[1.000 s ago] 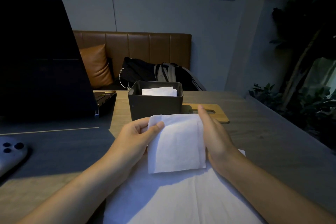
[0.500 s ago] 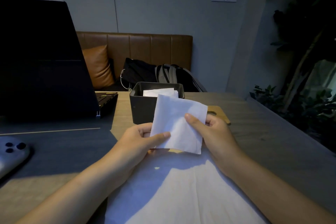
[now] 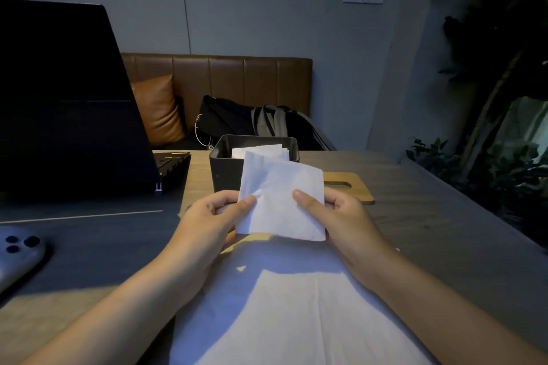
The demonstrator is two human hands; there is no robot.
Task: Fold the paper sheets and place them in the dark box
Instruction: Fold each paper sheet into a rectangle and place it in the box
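Your left hand (image 3: 207, 216) and right hand (image 3: 341, 213) each grip one folded, creased white paper square (image 3: 281, 201); one dark grey box (image 3: 225, 169) holds more folded sheets.

Open top of the dark box (image 3: 225, 169), partly filled by folded sheets (image 3: 261, 152). Access from the near side is screened by the held sheet (image 3: 278, 201). Flanking obstacles: laptop (image 3: 74, 104) to the left, wooden board (image 3: 350, 187) to the right.

Head-worn camera looks forward and down, close over the table (image 3: 415, 216).
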